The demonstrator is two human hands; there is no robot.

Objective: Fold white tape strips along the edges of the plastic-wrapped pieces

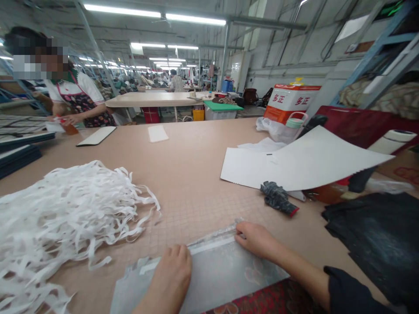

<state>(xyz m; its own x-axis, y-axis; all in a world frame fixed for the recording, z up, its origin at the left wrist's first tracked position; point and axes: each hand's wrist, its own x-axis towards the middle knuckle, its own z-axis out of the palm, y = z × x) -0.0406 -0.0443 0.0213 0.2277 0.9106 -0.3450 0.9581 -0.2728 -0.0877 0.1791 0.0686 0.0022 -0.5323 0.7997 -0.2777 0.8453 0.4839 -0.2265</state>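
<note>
A grey, partly see-through sheet of fabric [216, 274] lies at the near edge of the table, with a white strip [212, 246] along its far edge. My left hand [175, 270] rests on the sheet, fingers curled over that far edge. Farther right, my right hand [253, 237] pinches the other end of the same edge. Dark red patterned cloth [262, 301] shows below the sheet. To the left spreads a big tangled heap of white strips [75, 209], apart from my hands.
A dark glove [278, 198] lies beyond my right hand, beside a large white board [294, 161]. Black sheets [376, 235] are stacked at the right. An orange and white box [288, 104] stands behind. Across the table at left, a person [81, 96] holds an orange bottle.
</note>
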